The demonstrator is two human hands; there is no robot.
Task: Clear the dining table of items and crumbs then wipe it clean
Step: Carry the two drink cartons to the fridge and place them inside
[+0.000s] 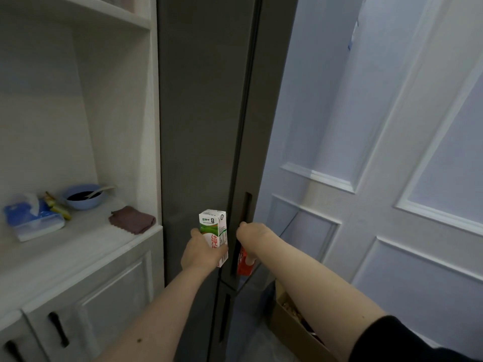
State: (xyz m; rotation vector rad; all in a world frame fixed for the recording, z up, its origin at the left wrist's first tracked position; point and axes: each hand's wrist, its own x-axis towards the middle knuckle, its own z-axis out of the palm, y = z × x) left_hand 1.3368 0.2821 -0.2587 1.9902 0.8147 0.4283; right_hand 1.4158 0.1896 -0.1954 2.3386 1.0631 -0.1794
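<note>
I stand in front of a tall dark grey fridge (203,126). My left hand (200,253) grips a small white and green milk carton (214,232) upright, close to the left fridge door. My right hand (252,231) is at the gap between the two doors, just below the slot handle (247,205), with its fingertips hooked on the door edge. A red carton (243,265) is tucked under that hand, with one finger curled round it. Most of the red carton is hidden by my wrist and the door edge.
On the white cabinet counter (78,246) to the left are a blue bowl with a spoon (83,197), a blue tissue pack (31,218), yellow wrappers (58,207) and a folded brown cloth (132,219). An open cardboard box (290,317) is on the floor beside a white panelled door (392,178).
</note>
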